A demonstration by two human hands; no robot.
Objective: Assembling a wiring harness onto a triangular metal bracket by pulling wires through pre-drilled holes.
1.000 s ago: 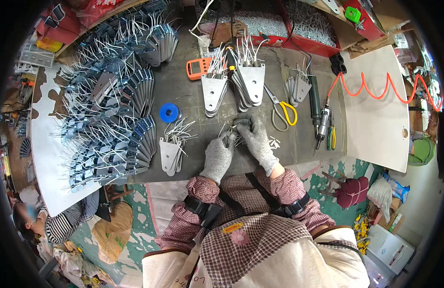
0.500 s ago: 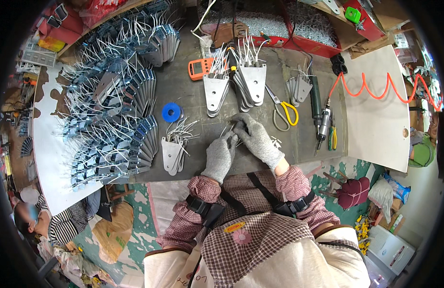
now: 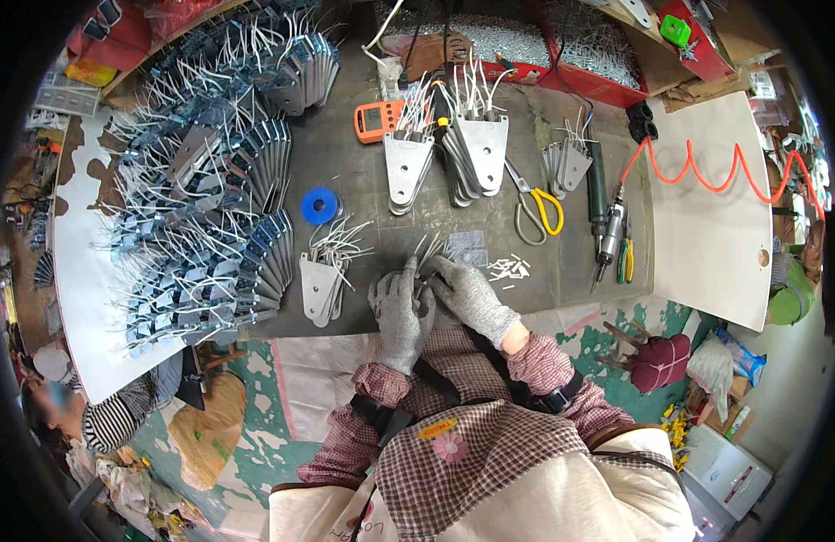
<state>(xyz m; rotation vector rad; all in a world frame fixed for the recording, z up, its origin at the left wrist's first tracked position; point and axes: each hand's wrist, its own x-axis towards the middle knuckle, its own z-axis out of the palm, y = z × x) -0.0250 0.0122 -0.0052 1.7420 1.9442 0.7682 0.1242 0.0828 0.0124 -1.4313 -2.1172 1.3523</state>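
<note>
Both my hands wear grey knit gloves and meet near the table's front edge. My left hand (image 3: 401, 314) has its fingers stretched out and the thumb apart, with no object visible in it. Close beside it, my right hand (image 3: 474, 296) is closed, thumb and fingers bent together at a few thin white wires (image 3: 428, 244) that stick out past the fingertips. What lies under the fingers is hidden. Several short white tubes (image 3: 509, 268) are scattered right of that hand, next to a small greyish patch (image 3: 468, 247). Left of my hands lies a fanned stack of metal plates with wires (image 3: 320, 289).
A blue spool (image 3: 321, 206), orange meter (image 3: 378, 121), two wired plate stacks (image 3: 406, 170), yellow-handled scissors (image 3: 547, 212) and a power screwdriver (image 3: 609, 239) lie beyond my hands. Many bluish wired plates (image 3: 209, 244) fill the left. Red bins of screws (image 3: 598, 68) stand behind. Another person (image 3: 119, 420) is at lower left.
My hands have moved toward me and slightly left. The left fingers have straightened out of their pinch. The white tubes and greyish patch, formerly mostly covered by my right hand, now show.
</note>
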